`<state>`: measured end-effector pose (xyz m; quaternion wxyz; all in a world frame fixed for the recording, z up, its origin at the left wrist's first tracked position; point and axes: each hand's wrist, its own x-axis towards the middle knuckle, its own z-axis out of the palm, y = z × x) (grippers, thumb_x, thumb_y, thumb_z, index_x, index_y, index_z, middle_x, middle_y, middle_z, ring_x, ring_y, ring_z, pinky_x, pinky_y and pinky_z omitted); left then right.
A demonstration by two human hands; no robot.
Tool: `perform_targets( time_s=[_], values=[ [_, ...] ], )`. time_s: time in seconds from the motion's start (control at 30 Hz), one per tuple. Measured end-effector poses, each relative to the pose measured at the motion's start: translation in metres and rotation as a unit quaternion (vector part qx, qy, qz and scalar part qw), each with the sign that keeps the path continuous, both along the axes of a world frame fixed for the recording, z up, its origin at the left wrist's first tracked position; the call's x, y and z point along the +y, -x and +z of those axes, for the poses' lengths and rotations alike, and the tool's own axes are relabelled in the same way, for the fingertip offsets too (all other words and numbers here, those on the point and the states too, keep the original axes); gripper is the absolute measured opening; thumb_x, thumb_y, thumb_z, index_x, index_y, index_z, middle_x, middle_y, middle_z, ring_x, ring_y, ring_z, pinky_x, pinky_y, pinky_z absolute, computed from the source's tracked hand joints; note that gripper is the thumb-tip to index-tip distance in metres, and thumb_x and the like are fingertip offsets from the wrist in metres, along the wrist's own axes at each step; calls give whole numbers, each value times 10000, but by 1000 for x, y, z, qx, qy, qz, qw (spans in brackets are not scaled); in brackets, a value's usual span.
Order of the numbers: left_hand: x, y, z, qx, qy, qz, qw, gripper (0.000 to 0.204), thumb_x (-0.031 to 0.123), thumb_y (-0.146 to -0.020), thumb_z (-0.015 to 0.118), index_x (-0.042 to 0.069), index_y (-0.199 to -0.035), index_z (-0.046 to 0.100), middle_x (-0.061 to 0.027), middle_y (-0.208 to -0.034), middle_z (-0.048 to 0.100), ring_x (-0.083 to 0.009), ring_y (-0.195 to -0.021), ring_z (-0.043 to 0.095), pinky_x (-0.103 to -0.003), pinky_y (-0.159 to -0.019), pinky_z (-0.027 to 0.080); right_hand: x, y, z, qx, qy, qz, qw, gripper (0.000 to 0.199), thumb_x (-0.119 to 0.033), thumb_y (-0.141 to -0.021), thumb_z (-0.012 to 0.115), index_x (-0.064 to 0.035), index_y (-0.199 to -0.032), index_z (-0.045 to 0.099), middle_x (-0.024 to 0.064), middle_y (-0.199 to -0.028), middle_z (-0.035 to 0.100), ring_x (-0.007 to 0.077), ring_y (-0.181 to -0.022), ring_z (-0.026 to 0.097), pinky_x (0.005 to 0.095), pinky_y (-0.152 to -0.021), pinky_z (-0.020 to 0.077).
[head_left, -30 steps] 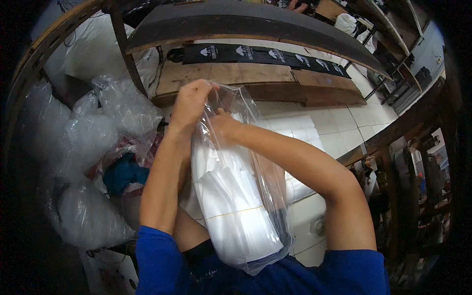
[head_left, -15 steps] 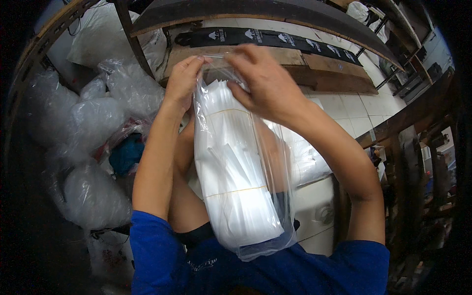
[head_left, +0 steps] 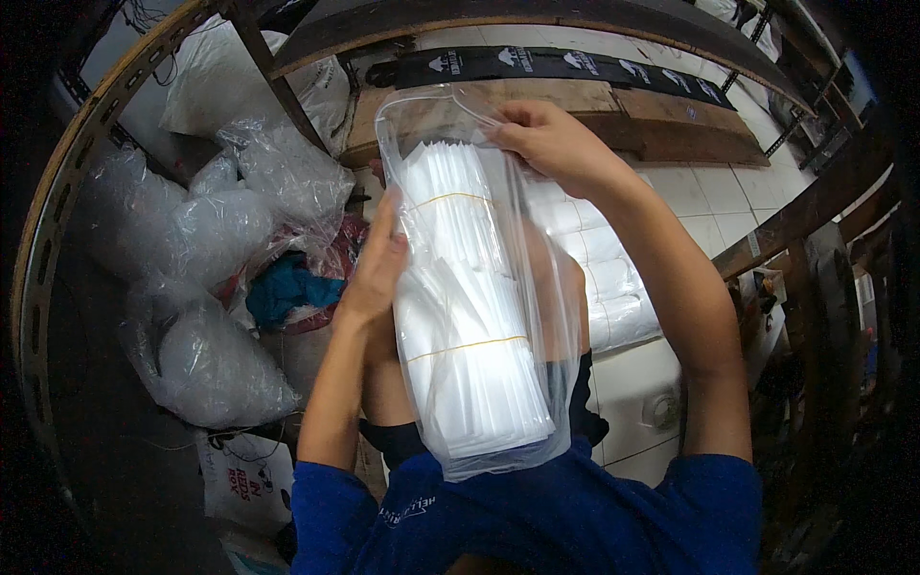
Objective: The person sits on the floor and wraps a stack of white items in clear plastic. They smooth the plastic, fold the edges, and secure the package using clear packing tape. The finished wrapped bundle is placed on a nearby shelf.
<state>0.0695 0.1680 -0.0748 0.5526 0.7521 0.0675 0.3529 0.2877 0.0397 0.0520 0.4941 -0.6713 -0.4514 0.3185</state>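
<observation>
Well to the left of the long clear bag (head_left: 419, 117) sit filled plastic bags (head_left: 216, 230), and nearer to it lies a teal cloth (head_left: 292, 289). The left hand (head_left: 379, 268) lies along the clear bag's left side, fingers reaching toward its upper end; they are partly hidden, so I cannot tell whether they grip the film or only steady it.

The clear bag slants over the person's lap. Inside it, end to end, are an upper white bundle (head_left: 443, 174) and a lower white bundle (head_left: 479, 398), each with a thin yellow band round it.

At the clear bag's upper right edge, the right hand (head_left: 500, 129) pinches the film between thumb and fingers. To handle this well, I would keep that pinch on film alone, clear of the upper bundle, and let the left side be supported without squeezing, since loose sheets could bend or catch. Pulling evenly should smooth the film's creases.

Right of the clear bag, more white bundles (head_left: 604, 273) lie on the floor (head_left: 637, 374).
</observation>
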Motion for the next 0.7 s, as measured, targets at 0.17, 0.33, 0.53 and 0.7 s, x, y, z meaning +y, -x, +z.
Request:
perform_targets(
  time_s=[0.17, 0.33, 0.53, 0.7],
  values=[
    [-15, -13, 3, 12, -3, -24, 1000, 683, 452, -961, 476, -65, -1397, 381, -249, -1459, 344, -352, -1375, 318, -393, -1134, 236, 23, 19, -15, 28, -16, 45, 998, 421, -158, -892, 600, 78, -1231, 517, 23, -756, 580, 77, -586, 506, 239, -507, 402],
    [-25, -19, 28, 59, -18, 49, 997, 743, 517, -924, 527, -77, -1359, 425, -271, -1415, 391, -381, -1346, 355, -390, -1126, 252, 19, 27, -19, 84, -57, 44, 994, 426, -141, -901, 618, 83, -1245, 504, 17, -750, 580, 78, -594, 513, 235, -523, 406],
    [-35, -19, 66, 209, -155, 211, 942, 361, 242, -790, 756, -6, -966, 563, -98, -910, 576, -179, -840, 548, -323, -786, 450, 14, 18, -29, 146, -100, 80, 981, 375, -164, -909, 615, 39, -1217, 546, 28, -799, 606, 98, -618, 576, 232, -554, 430],
    [-46, -14, 93, 254, -161, 175, 937, 451, 352, -784, 755, -19, -909, 531, -114, -812, 562, -205, -740, 541, -335, -710, 456, 11, 17, -32, 169, -105, 56, 979, 352, -164, -903, 607, 20, -1200, 568, 23, -804, 605, 91, -619, 565, 234, -566, 437]
  ],
)
